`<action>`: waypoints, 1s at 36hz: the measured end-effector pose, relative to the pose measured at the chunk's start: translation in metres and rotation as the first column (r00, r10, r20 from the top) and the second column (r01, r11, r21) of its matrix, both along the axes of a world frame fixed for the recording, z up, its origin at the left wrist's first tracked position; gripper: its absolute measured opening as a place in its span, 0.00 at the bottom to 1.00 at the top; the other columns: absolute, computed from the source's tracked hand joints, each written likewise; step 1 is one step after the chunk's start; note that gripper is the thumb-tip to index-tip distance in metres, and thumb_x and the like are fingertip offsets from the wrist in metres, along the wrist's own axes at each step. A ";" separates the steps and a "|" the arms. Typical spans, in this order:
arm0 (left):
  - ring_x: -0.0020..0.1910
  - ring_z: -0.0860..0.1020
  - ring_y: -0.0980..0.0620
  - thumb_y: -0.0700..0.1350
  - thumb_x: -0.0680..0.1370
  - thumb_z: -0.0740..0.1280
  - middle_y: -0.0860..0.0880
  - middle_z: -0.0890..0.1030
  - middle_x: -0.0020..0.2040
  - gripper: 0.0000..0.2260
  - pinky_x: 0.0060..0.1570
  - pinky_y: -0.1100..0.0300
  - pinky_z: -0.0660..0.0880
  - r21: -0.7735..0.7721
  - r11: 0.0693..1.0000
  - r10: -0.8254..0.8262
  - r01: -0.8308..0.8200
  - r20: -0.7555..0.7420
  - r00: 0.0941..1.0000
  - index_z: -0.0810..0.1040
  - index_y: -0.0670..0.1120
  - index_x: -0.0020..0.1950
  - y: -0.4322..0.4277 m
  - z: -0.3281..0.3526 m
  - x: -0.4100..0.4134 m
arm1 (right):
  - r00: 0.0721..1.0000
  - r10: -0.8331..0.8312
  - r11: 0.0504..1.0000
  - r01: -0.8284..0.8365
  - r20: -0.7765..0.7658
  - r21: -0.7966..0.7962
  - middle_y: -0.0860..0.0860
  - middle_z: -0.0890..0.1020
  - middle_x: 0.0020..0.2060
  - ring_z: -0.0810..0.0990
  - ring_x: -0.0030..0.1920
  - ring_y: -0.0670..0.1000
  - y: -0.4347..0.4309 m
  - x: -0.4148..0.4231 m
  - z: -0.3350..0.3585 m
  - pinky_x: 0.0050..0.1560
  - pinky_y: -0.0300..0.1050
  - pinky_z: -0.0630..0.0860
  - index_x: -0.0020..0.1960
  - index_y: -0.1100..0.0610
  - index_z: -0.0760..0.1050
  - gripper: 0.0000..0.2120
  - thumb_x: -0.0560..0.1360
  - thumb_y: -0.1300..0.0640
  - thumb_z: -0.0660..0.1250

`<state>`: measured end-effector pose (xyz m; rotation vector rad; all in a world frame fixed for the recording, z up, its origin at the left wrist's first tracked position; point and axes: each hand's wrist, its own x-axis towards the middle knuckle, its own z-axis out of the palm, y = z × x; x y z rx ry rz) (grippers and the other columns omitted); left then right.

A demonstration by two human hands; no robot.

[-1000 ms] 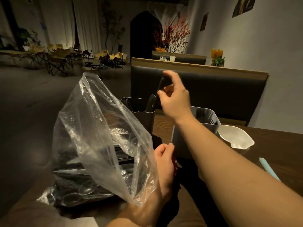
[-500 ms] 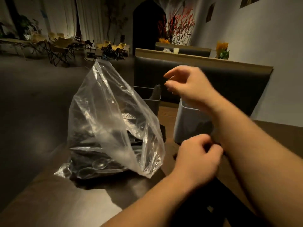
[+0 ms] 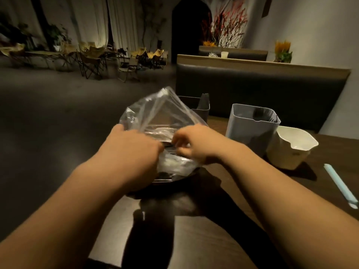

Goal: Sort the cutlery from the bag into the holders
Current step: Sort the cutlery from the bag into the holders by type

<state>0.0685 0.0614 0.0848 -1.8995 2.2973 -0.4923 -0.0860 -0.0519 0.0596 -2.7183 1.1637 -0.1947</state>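
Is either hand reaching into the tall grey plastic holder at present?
No, the left hand and right hand are both at the clear plastic bag, not the tall grey plastic holder.

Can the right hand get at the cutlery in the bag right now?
Probably yes: the right hand is at the mouth of the bag, the left hand holds it open, and cutlery lies right beneath.

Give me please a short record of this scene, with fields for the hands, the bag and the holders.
left hand: grips the clear plastic bag at its left side
right hand: fingers curled at the bag's mouth; what they hold is too blurred to tell
bag: on the dark table, dark cutlery inside
holders: dark holder behind the bag, one dark piece upright in it; grey holder and white holder to the right
other: pale blue stick, far right
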 end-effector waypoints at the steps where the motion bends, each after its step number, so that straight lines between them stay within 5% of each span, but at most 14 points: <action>1: 0.55 0.71 0.51 0.56 0.80 0.59 0.56 0.79 0.53 0.08 0.51 0.50 0.58 0.056 0.998 0.036 -0.038 0.048 0.998 0.71 0.57 0.57 0.003 -0.006 0.005 | 0.995 -0.012 1.000 0.013 -0.103 0.007 0.45 0.82 0.58 0.80 0.58 0.49 -0.001 0.002 -0.004 0.59 0.48 0.77 0.65 0.48 0.76 0.17 0.77 0.51 0.71; 4: 0.54 0.62 0.52 0.62 0.80 0.56 0.57 0.77 0.52 0.17 0.55 0.48 0.55 0.165 0.981 0.089 -0.104 0.094 0.992 0.73 0.60 0.65 0.014 -0.015 0.019 | 0.949 -0.052 0.994 0.081 -0.312 0.079 0.47 0.78 0.65 0.77 0.61 0.52 0.000 0.007 -0.005 0.58 0.48 0.77 0.74 0.42 0.67 0.31 0.74 0.52 0.74; 8: 0.58 0.60 0.53 0.70 0.77 0.55 0.57 0.72 0.51 0.22 0.61 0.46 0.56 0.229 0.970 0.068 -0.083 0.072 0.995 0.76 0.58 0.59 0.026 -0.014 0.030 | 0.905 -0.060 0.984 0.124 -0.421 0.127 0.50 0.73 0.71 0.71 0.69 0.56 -0.002 0.007 0.004 0.69 0.51 0.68 0.77 0.45 0.60 0.48 0.64 0.44 0.81; 12: 0.65 0.56 0.50 0.74 0.74 0.57 0.56 0.65 0.61 0.25 0.65 0.45 0.57 0.274 0.961 0.014 -0.034 0.077 0.997 0.77 0.59 0.59 0.029 -0.008 0.031 | 0.824 -0.074 0.986 0.144 -0.562 0.081 0.50 0.58 0.80 0.57 0.78 0.58 -0.012 0.014 0.015 0.77 0.60 0.58 0.81 0.41 0.43 0.64 0.58 0.35 0.80; 15: 0.75 0.44 0.44 0.74 0.73 0.59 0.53 0.52 0.78 0.24 0.69 0.42 0.53 0.295 0.954 0.030 -0.050 0.070 0.997 0.77 0.63 0.62 0.029 -0.002 0.035 | 0.848 -0.052 0.990 0.112 -0.527 0.083 0.49 0.55 0.80 0.53 0.79 0.58 -0.011 0.018 0.023 0.76 0.61 0.59 0.80 0.39 0.43 0.60 0.62 0.37 0.79; 20: 0.75 0.30 0.41 0.76 0.70 0.60 0.49 0.40 0.82 0.28 0.73 0.40 0.45 0.328 0.943 0.043 -0.054 0.039 0.998 0.76 0.65 0.64 0.031 0.002 0.039 | 0.971 0.015 0.991 -0.046 -0.240 -0.124 0.49 0.70 0.74 0.66 0.74 0.54 0.007 0.039 0.016 0.73 0.52 0.66 0.77 0.48 0.64 0.36 0.73 0.45 0.74; 28: 0.75 0.27 0.41 0.75 0.69 0.63 0.47 0.40 0.82 0.29 0.74 0.37 0.36 0.284 0.958 0.042 -0.033 -0.027 0.999 0.76 0.64 0.66 0.026 0.000 0.037 | 0.923 0.022 0.997 0.010 -0.385 0.081 0.58 0.66 0.73 0.67 0.73 0.60 0.003 0.062 -0.023 0.73 0.55 0.67 0.80 0.57 0.53 0.49 0.69 0.55 0.78; 36: 0.76 0.31 0.41 0.74 0.69 0.65 0.50 0.48 0.81 0.25 0.75 0.41 0.44 0.240 0.970 0.040 -0.023 -0.066 0.997 0.79 0.64 0.61 0.026 0.002 0.041 | 0.950 0.020 0.999 -0.004 -0.310 0.052 0.56 0.65 0.71 0.65 0.72 0.59 0.008 0.070 -0.020 0.72 0.54 0.66 0.76 0.57 0.61 0.44 0.68 0.48 0.79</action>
